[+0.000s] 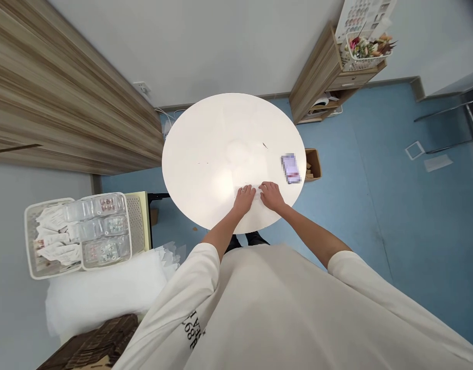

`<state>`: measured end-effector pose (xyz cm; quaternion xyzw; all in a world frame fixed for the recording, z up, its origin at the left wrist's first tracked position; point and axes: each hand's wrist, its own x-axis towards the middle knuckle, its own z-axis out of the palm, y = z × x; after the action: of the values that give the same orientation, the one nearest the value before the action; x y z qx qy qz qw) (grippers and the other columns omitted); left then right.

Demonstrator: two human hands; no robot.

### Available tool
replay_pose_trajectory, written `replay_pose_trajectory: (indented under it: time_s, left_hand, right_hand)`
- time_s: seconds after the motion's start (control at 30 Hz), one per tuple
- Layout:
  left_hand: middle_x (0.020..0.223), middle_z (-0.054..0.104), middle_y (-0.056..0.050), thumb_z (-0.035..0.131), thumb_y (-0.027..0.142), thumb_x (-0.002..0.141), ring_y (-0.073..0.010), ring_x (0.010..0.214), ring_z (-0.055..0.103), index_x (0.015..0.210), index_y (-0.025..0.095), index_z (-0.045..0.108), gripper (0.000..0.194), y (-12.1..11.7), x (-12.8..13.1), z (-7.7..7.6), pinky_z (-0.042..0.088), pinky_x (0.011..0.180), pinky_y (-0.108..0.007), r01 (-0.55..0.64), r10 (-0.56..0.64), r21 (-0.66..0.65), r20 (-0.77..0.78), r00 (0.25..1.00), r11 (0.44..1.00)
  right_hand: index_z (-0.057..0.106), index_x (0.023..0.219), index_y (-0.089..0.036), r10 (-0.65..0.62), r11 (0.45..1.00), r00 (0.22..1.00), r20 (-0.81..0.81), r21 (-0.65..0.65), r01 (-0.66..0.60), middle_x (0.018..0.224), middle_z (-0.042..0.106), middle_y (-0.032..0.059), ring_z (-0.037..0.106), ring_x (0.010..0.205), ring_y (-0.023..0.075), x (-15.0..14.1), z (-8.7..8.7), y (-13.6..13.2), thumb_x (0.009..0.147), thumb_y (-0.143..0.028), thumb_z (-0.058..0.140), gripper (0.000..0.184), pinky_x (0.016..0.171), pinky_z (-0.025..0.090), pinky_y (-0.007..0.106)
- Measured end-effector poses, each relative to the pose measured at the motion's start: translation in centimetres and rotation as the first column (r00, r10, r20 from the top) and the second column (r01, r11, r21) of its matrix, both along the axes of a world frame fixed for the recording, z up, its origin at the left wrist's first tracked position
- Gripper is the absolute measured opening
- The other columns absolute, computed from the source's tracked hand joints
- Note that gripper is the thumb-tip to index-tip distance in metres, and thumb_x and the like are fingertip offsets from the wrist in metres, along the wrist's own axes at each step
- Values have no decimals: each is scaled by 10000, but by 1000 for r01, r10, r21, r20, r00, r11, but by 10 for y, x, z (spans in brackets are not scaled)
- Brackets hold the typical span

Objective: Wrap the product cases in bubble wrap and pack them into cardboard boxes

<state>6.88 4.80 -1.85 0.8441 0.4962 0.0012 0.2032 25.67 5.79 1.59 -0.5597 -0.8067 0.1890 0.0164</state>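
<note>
1. Sleeves of a pale shirt [282, 308] fill the near foreground; both bare forearms reach forward from them onto the worktop [221, 139].
2. Left hand [244, 198]: palm down, fingers curled loosely, a ring on one finger. It presses on the left part of a small white packet [257, 191]. Whether the fingertips pinch the packet or only rest on it cannot be told.
3. Right hand [271, 195]: palm down, fingers bent, touching the right part of the same packet. The grip itself is hidden under the fingers.
4. Packet position: flat on the worktop near its front edge, directly between the two hands and in contact with both. Neither hand is clearly nearer.
5. Packet axis: the long axis appears to run left to right, from one hand to the other. White on white makes the outline faint, so which end leads cannot be told.
6. Phone [290, 168]: flat on the worktop, beyond and to the right of the right hand, near but apart.
7. Basket [80, 234]: well apart to the left, below worktop level, holding clear packs and paper packets.
8. Cabinet [328, 77]: at the far wall, right.
</note>
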Motion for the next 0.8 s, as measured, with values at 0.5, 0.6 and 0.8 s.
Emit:
replay_pose_trajectory:
  time_s: [0.5, 0.6, 0.8]
  left_hand:
    - [1483, 489, -156, 552, 279, 869, -289, 1344, 484, 1424, 174, 422, 579, -46, -49, 26, 310, 1133, -423, -28, 28, -168, -6, 1000, 985]
    - [1486, 484, -143, 555, 339, 892, -293, 1300, 526, 1425, 195, 438, 565, -45, -56, 31, 343, 1113, -429, -70, 68, -204, -14, 998, 977]
    - [1349, 568, -111, 489, 456, 953, -250, 1165, 613, 1372, 218, 520, 483, -33, -65, 32, 369, 1108, -412, -104, 121, -238, 57, 991, 966]
  right_hand:
    - [474, 1427, -172, 319, 925, 946, 53, -235, -299, 1444, 500, 172, 421, 1338, 350, -37, 0, -34, 894, -267, 577, 551, 1132, 271, 486]
    - [483, 1419, -174, 329, 908, 944, 33, -287, -306, 1458, 487, 168, 444, 1327, 340, -40, 2, -25, 887, -294, 599, 558, 1104, 326, 471]
    - [551, 1364, -199, 313, 873, 949, -30, -386, -300, 1387, 558, 136, 577, 1198, 289, -37, 6, -1, 918, -366, 584, 477, 986, 452, 403]
